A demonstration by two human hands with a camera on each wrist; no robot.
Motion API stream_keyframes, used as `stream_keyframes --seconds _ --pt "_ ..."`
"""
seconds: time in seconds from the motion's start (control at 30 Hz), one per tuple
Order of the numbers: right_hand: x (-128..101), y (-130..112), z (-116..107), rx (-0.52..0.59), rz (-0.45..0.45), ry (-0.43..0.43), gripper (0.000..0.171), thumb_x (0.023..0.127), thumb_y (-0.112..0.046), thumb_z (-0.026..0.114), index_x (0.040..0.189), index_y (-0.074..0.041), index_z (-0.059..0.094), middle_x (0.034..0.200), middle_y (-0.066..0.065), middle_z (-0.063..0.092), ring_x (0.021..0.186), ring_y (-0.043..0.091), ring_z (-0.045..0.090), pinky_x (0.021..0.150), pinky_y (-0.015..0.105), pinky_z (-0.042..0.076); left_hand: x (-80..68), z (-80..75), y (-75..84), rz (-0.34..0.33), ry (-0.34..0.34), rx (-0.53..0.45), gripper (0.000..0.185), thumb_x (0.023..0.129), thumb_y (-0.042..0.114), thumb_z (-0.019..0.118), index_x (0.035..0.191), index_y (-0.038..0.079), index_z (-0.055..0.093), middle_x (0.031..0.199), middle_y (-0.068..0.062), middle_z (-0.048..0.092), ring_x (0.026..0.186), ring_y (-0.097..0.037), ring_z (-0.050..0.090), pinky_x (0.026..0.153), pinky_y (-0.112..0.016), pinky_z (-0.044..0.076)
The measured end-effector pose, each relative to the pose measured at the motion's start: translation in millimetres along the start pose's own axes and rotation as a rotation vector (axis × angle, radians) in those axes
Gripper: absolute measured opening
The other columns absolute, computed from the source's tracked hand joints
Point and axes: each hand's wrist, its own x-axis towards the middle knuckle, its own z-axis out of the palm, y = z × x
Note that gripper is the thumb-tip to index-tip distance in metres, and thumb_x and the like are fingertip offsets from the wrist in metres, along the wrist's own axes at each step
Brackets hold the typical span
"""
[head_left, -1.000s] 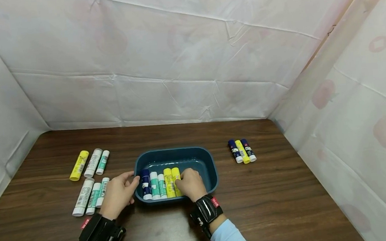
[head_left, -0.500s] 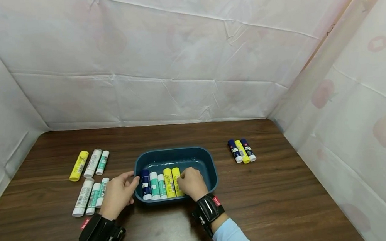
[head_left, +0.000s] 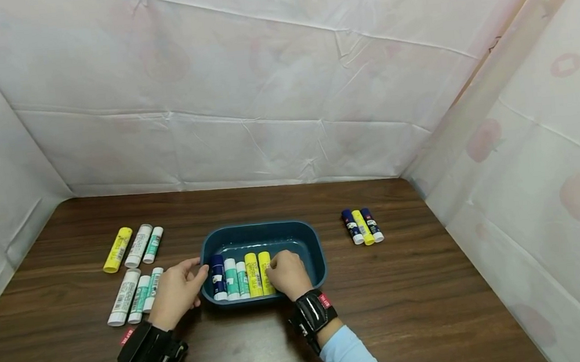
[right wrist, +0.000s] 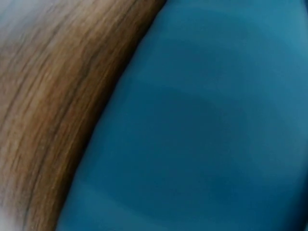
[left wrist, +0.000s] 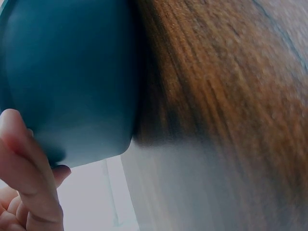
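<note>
1. From the head camera I saw the blue tray (head_left: 313, 243) sitting near the middle of the wooden table (head_left: 427, 302), with five glue sticks lined up side by side in its left half: a dark blue stick (head_left: 218, 277), two teal sticks (head_left: 237, 279) and two yellow sticks (head_left: 258, 273).
2. My right hand (head_left: 288, 274) reached over the tray's near wall, fingers curled down at the right-most yellow stick; I could not tell whether they pinched it or only touched it.
3. My left hand (head_left: 176, 292) rested against the tray's left end, thumb at the rim and fingers loosely bent along the outer wall. The left wrist view showed a fingertip on that wall.
4. The right wrist view showed only blurred tray wall and table.
5. Left of the tray lay two groups of three sticks (head_left: 134, 246) (head_left: 133, 287), well apart from it.
6. To the right lay another three sticks (head_left: 362, 226), blue, yellow, blue, touching each other.
</note>
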Motion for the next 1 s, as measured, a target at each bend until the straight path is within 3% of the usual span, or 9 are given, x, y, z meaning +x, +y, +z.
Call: stream_keyframes --seconds 0.23,0.43,0.77,1.0 --pt "3.0 1.1 0.0 0.012 -0.008 -0.023 0.015 0.085 -0.012 0.065 0.077 -0.002 0.072 0.068 0.003 0.059 0.054 0.010 0.050 0.046 0.020 0.038 0.0 -0.1 0.7 0.004 -0.001 -0.001 0.043 0.095 0.024 0.054 0.128 -0.003 0.052 0.054 -0.002 0.051 0.042 -0.013 0.052 0.040 -0.026 0.037" --pt "4.2 1.8 -2.1 -0.008 0.011 -0.017 0.020 0.085 -0.015 0.067 0.098 0.000 0.072 0.097 0.010 0.068 0.071 0.011 0.058 0.058 0.023 0.048 0.5 0.2 -0.2 0.014 0.008 0.001 0.041 0.094 0.023 0.054 0.127 -0.003 0.053 0.053 -0.002 0.051 0.041 -0.014 0.052 0.040 -0.027 0.038" --pt "4.1 1.6 -2.5 -0.001 0.009 -0.044 0.026 0.085 -0.015 0.067 0.106 0.001 0.069 0.108 0.013 0.068 0.083 0.013 0.061 0.069 0.031 0.053 0.2 0.2 -0.5 0.011 0.006 0.005 0.043 0.095 0.025 0.054 0.127 -0.003 0.053 0.053 -0.002 0.051 0.042 -0.014 0.052 0.040 -0.027 0.037" --pt "3.9 6.9 -7.7 -0.013 -0.026 -0.017 0.025 0.086 -0.016 0.066 0.106 -0.002 0.069 0.109 0.012 0.068 0.089 0.016 0.064 0.069 0.032 0.054 -0.2 0.8 -0.6 0.020 0.008 0.006 0.043 0.095 0.025 0.053 0.127 -0.003 0.053 0.054 -0.002 0.051 0.042 -0.014 0.052 0.040 -0.027 0.037"
